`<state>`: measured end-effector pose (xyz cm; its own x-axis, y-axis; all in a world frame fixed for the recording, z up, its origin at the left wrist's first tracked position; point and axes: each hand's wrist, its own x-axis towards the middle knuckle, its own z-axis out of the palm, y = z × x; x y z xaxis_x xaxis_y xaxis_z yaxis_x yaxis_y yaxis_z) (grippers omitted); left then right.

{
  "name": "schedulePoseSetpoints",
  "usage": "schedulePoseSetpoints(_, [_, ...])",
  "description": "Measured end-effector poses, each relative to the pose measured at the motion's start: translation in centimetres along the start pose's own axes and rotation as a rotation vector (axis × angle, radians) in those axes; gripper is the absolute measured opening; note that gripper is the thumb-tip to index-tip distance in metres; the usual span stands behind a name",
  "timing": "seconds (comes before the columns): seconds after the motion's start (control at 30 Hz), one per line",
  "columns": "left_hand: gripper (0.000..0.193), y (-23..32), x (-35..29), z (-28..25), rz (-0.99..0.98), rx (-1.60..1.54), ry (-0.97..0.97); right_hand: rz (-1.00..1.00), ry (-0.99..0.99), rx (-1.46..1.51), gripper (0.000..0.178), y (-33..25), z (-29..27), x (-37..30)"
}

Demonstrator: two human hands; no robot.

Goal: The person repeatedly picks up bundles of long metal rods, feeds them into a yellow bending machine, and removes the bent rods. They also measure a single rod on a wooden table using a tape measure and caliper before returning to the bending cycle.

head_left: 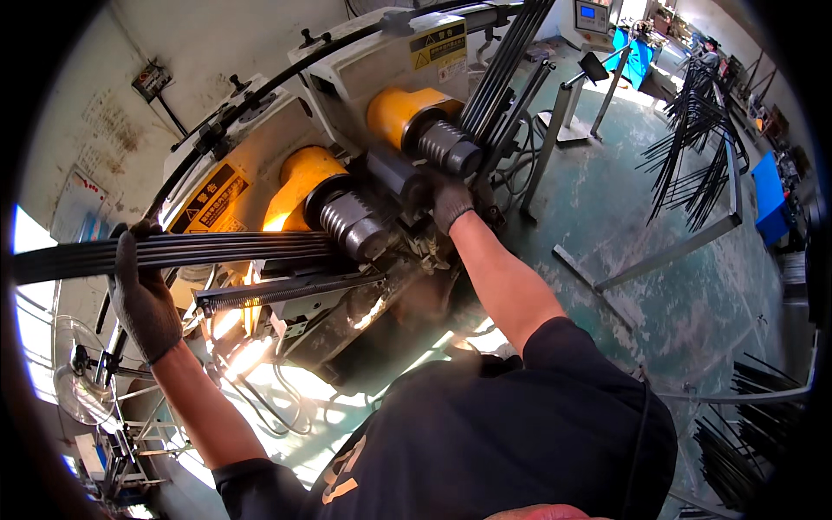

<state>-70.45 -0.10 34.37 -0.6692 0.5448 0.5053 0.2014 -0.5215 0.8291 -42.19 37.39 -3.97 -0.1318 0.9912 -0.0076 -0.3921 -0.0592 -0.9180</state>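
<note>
The left hand (143,299) grips black rods (234,250) extending either side; right hand's (451,204) grip unclear.

Long, slim metal rods (217,250) are black; knit fabric gloves (146,305) are grey-brown. Cylindrical metal housings (299,176) are yellow-orange, ridged steel rollers (347,222) banded dark grey. Rectangular warning labels (208,199) are yellow and black; the painted floor (607,195) is green with pale mottling.

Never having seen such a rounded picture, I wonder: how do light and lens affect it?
Head view: black corners from the wide lens; head view: glaring bright patches on the floor; head view: the right hand in shadow, details hard to make out.
</note>
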Motion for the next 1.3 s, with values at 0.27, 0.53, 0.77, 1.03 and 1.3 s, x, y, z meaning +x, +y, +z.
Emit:
schedulePoseSetpoints(0.27, [0.041, 0.8, 3.8, 10.8, 0.123, 0.319, -0.168, 0.025, 0.055, 0.181, 0.022, -9.5, 2.6, -6.0])
schedulePoseSetpoints(0.53, [0.043, 0.0, 4.7, 18.6, 0.257, 0.558, -0.332, 0.075, -0.074, 0.246, 0.039, -8.4, 2.0, -5.1])
schedulePoseSetpoints(0.77, [0.042, -0.4, 5.2, 18.5, 0.258, 0.565, -0.312, 0.062, -0.073, 0.063, 0.032, -10.5, 2.1, -6.8])
schedulePoseSetpoints(1.03, [0.039, -0.7, 5.2, 18.5, 0.232, 0.499, -0.314, 0.046, 0.02, 0.141, 0.024, -10.7, 3.0, -6.8])
schedulePoseSetpoints(1.3, [0.036, -0.3, 4.7, 19.0, 0.201, 0.475, -0.311, 0.104, 0.02, 0.147, 0.032, -11.3, 3.0, -7.2])
